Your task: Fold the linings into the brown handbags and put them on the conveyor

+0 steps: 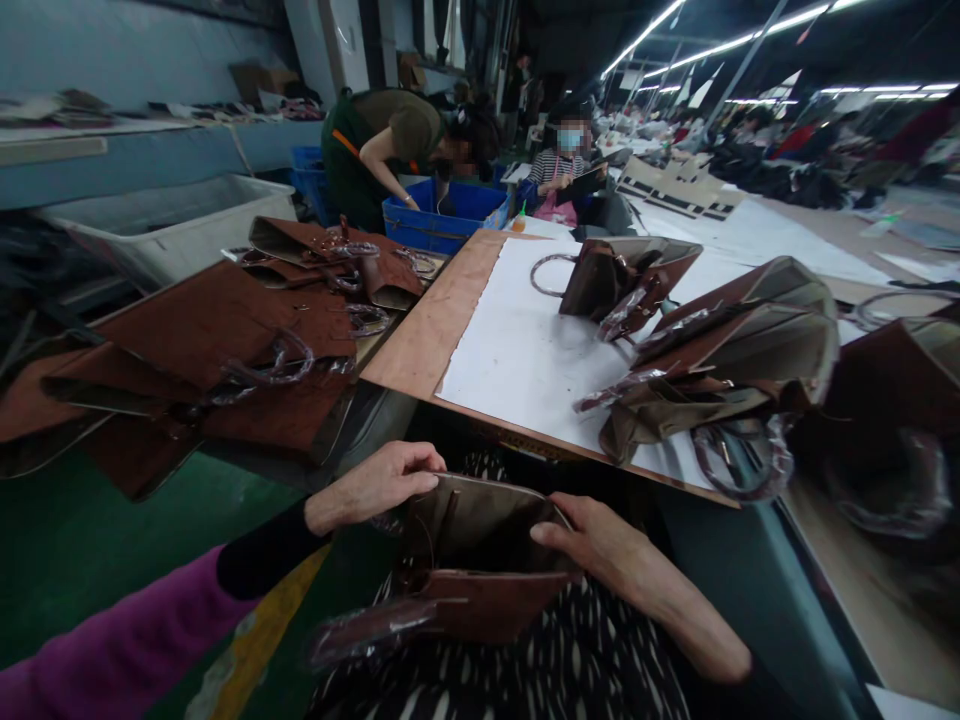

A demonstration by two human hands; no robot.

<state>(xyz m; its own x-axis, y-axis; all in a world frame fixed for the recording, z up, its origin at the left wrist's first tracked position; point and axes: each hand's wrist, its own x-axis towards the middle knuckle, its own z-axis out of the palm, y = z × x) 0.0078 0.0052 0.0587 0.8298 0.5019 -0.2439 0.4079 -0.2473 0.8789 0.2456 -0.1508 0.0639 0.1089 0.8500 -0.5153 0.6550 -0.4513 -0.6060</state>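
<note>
A brown handbag (495,604) with a beige lining rests on my lap, its mouth spread wide. My left hand (386,482) pinches the far rim at its left corner, thumb inside and fingers outside. At the right corner my right hand (592,535) grips the same rim, with the thumb over the inner side. A plastic-wrapped handle (375,630) hangs from the bag's near side toward the left. The bottom of the bag's inside is in shadow.
Brown bags (217,340) lie piled at left; more bags (720,350) sit on the white-papered table (495,340) ahead. A co-worker (397,140) bends over a blue crate (427,222). Another person (562,175) sits farther back. A pale bin (172,220) stands at left.
</note>
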